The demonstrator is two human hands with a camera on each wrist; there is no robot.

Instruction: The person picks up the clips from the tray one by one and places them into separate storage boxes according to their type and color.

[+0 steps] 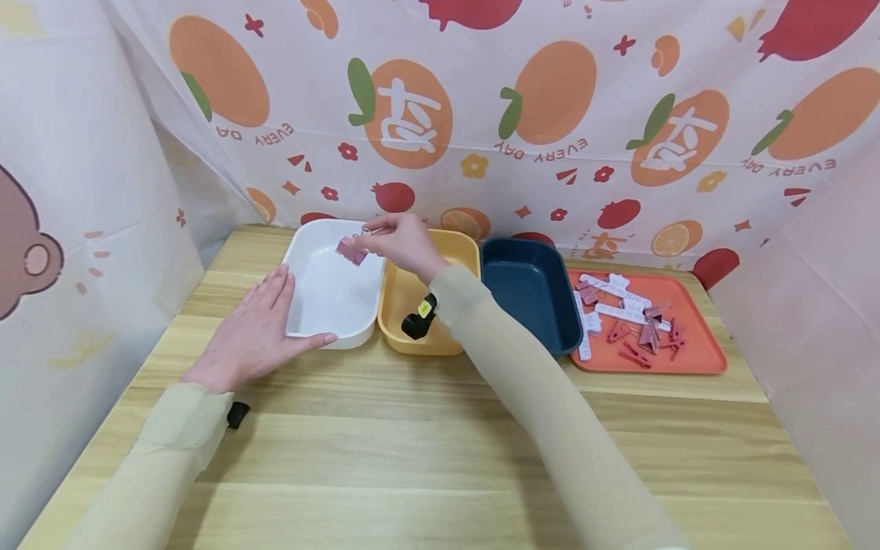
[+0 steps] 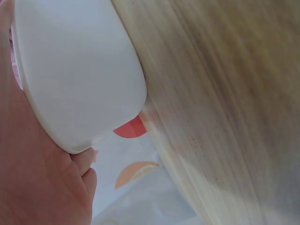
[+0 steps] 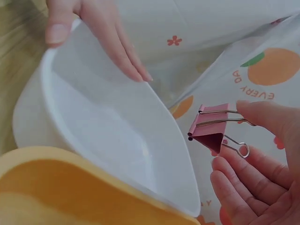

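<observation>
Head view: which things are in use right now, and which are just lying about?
In use:
small pink metal binder clip
white plastic bin
right hand
left hand

Lying about:
yellow plastic bin
dark blue plastic bin
orange tray

Wooden table (image 1: 440,451) carries white bin (image 1: 328,286), yellow bin (image 1: 412,305), navy bin (image 1: 529,298), orange tray (image 1: 694,336).

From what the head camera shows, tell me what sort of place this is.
Probably a makeshift tabletop sorting station: a light wooden table walled in by fruit-printed cloth, three plastic bins in a row, white, yellow and dark blue, and an orange tray of pink clips.
</observation>
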